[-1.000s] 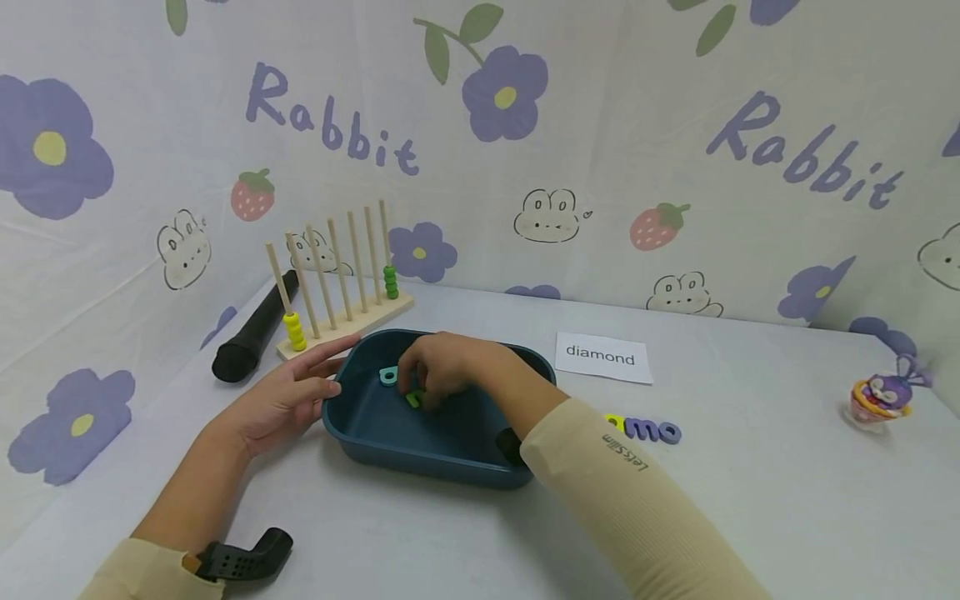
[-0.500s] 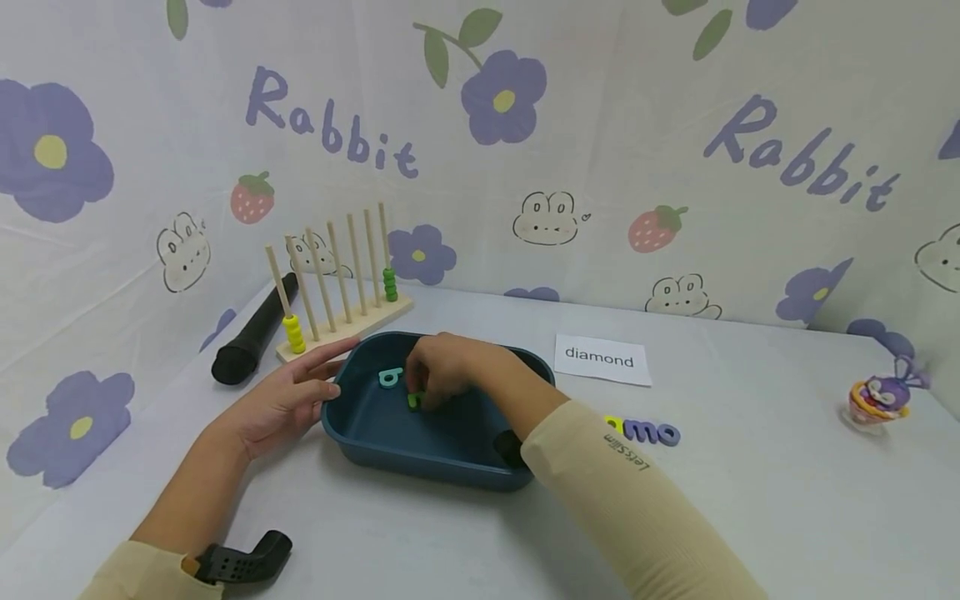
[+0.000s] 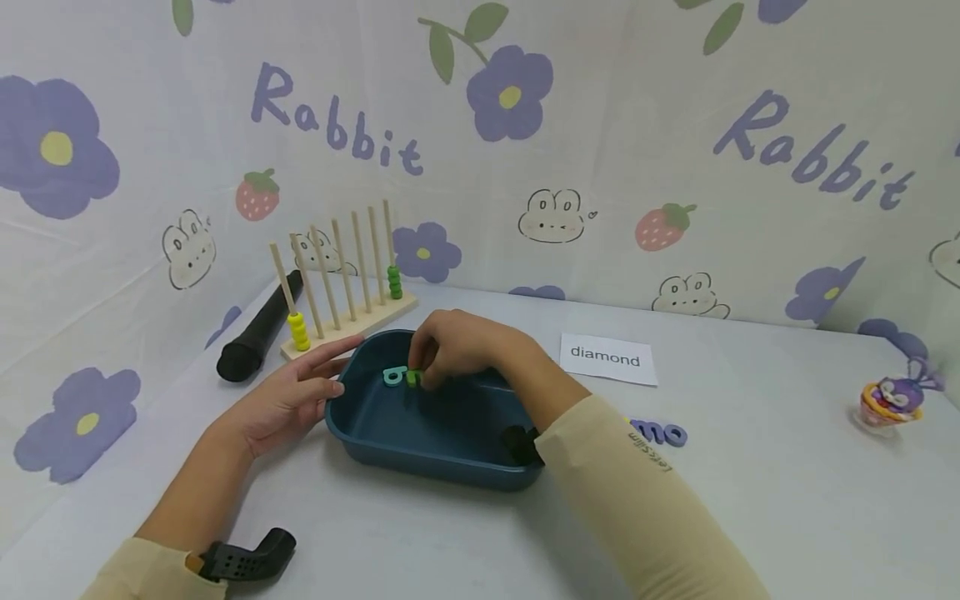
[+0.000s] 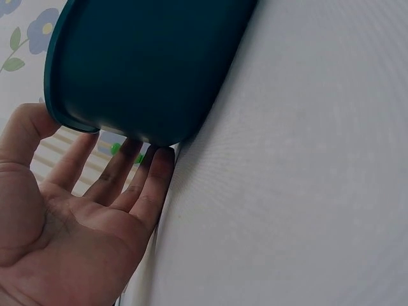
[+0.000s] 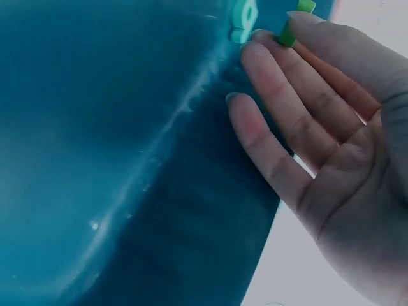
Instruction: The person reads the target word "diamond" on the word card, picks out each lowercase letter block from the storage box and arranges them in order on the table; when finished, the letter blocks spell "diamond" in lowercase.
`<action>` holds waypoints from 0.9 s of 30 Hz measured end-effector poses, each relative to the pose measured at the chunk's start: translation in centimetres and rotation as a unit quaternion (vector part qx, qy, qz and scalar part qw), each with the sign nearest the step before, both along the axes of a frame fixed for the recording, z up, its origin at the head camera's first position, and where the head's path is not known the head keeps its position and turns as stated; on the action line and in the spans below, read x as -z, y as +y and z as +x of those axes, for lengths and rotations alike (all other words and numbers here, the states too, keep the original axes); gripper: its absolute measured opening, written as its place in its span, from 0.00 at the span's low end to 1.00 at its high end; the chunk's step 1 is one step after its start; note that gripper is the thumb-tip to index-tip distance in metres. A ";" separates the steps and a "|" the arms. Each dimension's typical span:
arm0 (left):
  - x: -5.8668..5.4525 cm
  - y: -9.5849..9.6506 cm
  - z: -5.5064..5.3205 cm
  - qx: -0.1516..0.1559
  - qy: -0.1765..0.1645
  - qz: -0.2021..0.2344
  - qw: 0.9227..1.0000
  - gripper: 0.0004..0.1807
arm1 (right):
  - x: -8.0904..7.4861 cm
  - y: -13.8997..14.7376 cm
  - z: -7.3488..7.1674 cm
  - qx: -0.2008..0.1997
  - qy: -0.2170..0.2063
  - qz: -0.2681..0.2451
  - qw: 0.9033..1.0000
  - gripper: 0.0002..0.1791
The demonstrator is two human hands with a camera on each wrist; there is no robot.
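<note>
A dark blue tray (image 3: 442,473) stands on the table. In the head view my right hand (image 3: 461,346) is inside it, pinching a green letter n (image 3: 413,378) between thumb and fingertips. The right wrist view shows the green letter edge-on (image 5: 296,24) at the thumb tip, partly hidden by the fingers. Beside it, a turquoise letter (image 3: 393,377), d- or a-like, lies in the tray's far left part. My left hand (image 3: 281,404) touches the tray's left end. Its fingers reach out along the outer wall, and the thumb tip is at the rim, as the left wrist view (image 4: 83,223) shows.
Behind the tray are a wooden peg rack (image 3: 352,323) with yellow and green beads and a black microphone (image 3: 258,329). A card reading "diamond" (image 3: 607,358) lies right of the tray. Purple letters (image 3: 663,432) are partly covered by my right sleeve. A small purple toy (image 3: 892,396) stands far right.
My right hand has risen slightly and moved toward the back of the tray, taking the green letter with it. The left hand stays at the tray's left end.
</note>
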State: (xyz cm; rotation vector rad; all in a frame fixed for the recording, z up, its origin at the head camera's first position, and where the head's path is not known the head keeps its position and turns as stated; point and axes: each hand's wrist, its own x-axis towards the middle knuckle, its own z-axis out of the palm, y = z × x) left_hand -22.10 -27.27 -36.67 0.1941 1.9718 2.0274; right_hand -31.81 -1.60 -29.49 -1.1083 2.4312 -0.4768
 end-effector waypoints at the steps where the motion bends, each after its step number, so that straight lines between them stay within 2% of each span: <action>1: 0.0 0.0 0.0 0.001 0.000 -0.001 1.000 0.38 | -0.2 0.1 0.0 -0.001 -0.002 -0.005 1.000 0.11; 8: 0.1 0.1 -0.1 0.001 0.000 -0.003 1.000 0.39 | -1.5 0.9 0.3 -0.002 -0.019 -0.031 0.999 0.12; 18: -0.1 0.2 -0.1 0.004 0.005 -0.004 1.000 0.39 | -3.1 2.5 0.5 0.008 -0.014 -0.049 0.999 0.16; 27: 0.0 0.3 -0.1 0.003 0.006 0.005 1.000 0.39 | -4.4 3.9 0.9 0.021 -0.009 -0.079 0.997 0.14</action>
